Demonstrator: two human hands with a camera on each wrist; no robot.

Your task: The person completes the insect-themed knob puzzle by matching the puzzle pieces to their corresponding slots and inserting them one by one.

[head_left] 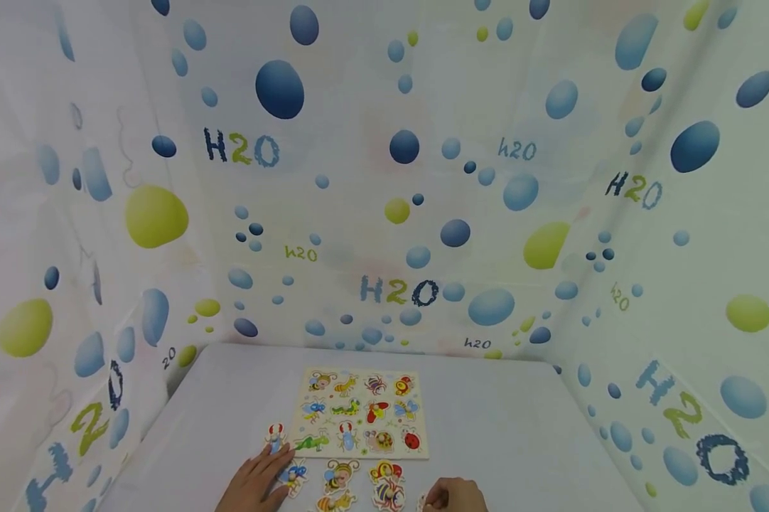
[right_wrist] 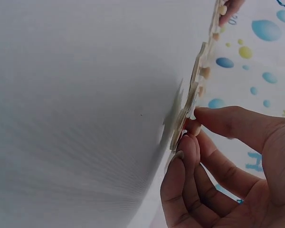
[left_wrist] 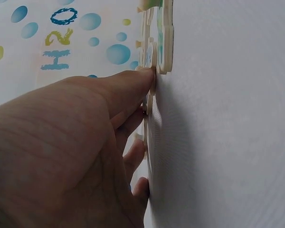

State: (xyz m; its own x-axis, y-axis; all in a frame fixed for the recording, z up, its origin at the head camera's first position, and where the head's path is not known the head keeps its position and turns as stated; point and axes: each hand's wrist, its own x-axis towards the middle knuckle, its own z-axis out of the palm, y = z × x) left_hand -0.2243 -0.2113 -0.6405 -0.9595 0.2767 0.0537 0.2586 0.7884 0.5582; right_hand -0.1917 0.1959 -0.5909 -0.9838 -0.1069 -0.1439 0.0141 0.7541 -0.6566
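My left hand (head_left: 254, 481) rests on the table at the board's lower left corner. Its fingers lie beside a blue beetle puzzle piece (head_left: 275, 435), and its thumb touches a blue insect piece (head_left: 294, 472). By its wooden knob (right_wrist: 194, 126), my right hand (head_left: 455, 495) pinches a thin puzzle piece (right_wrist: 179, 128) low over the white surface; its picture is mostly hidden by the fingers. Between the hands lie a bee piece (head_left: 340, 475), an orange insect piece (head_left: 335, 502), a red-and-yellow bug piece (head_left: 386, 470) and a striped spider piece (head_left: 389, 493).
A wooden puzzle board (head_left: 361, 454) printed with rows of insects lies flat beyond the hands. White cloth covers the table (head_left: 487, 412). Curtains (head_left: 346, 213) patterned with bubbles and H2O lettering enclose its back and sides.
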